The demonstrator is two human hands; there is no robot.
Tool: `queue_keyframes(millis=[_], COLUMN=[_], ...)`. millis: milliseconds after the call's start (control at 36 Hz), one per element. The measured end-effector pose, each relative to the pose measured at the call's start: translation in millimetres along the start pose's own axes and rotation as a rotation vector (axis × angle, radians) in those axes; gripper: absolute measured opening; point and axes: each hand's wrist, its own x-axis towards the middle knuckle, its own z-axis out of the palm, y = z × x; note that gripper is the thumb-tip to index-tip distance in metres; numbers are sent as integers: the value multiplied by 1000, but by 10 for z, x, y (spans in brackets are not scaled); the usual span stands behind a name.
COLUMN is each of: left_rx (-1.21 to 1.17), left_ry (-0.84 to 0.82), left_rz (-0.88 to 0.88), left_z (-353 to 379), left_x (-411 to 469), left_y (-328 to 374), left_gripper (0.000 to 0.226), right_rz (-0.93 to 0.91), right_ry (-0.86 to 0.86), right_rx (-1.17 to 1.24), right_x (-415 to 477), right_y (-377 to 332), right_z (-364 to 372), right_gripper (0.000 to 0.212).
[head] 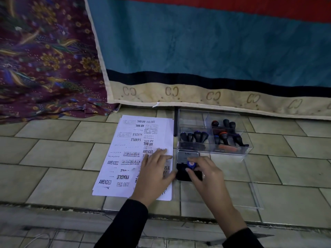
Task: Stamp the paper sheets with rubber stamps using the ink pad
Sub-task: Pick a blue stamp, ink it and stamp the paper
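- The stack of paper sheets (125, 158) is lying on the tiled floor (53, 158), already carrying prints such as AMENDED, FRAGILE, FAX OUT, SAMPLE and AIR MAIL.
- The left hand (155, 170) is resting palm down on the right part of the top sheet, its fingers (161, 152) lying straight and slightly spread, pressing the paper flat.
- The right hand (206, 174) is gripping a rubber stamp with a blue cap (190, 164), its fingers (198, 160) and thumb curling round the handle.
- That stamp is standing on the black ink pad (181, 177), which is sitting just beside the right edge of the sheets.
- The ink pad's grey lid (188, 155) is lying open behind the pad, towards the box.
- A clear plastic organiser box (193, 117) is standing just behind the ink pad, holding more black-handled rubber stamps (195, 136) in several compartments.
- A clear plastic lid (256, 196) is lying flat on the floor to the right of the right hand.
- A teal, red and cream quilt (197, 42) is hanging behind the box, and a purple floral cloth (44, 56) is draping down at the left.
- Both forearms are wearing black sleeves (129, 221).
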Motion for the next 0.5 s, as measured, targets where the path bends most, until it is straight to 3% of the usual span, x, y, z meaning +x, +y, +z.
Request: queue_keyframes(millis=[333,500], left_rx=[41,-314], left_ry=[-7,142], left_rz=[-22,-129], left_z=[21,-92], left_x=[-19,25], left_y=[40,-2], left_gripper=[58,35], right_rz=[4,56], right_ry=[-17,34], right_rx=[34,122], right_x=[-31,160], right_y=[17,-47], right_z=[3,-30], right_gripper=[29,21])
